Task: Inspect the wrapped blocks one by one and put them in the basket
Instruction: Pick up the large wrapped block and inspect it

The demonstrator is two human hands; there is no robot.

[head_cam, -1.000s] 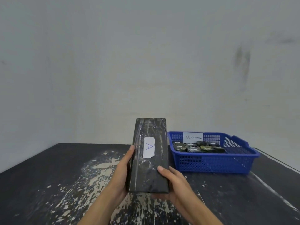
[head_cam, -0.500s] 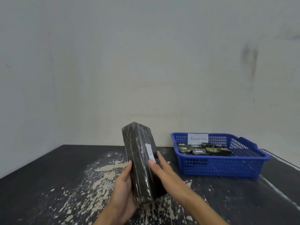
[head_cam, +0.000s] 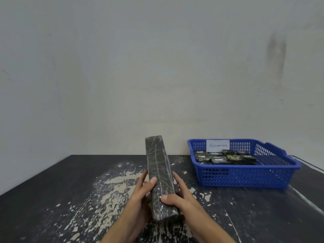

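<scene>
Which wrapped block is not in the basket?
The long block, gripped by the left hand and right hand; the small blocks all lie in the blue basket.

A flat black table top (head_cam: 52,199) with a matte, speckled surface fills the lower part of the view. Across the middle of the table runs a wide patch of worn, flaked pale beige paint (head_cam: 115,190), breaking into small chips towards the table's near edge. A thin pale streak (head_cam: 308,199) crosses the table's right side at a slant. Behind the table's far edge rises a plain grey-white plastered wall (head_cam: 157,67). High above the table's right end, the wall bears a dark vertical smudge (head_cam: 276,51).
</scene>
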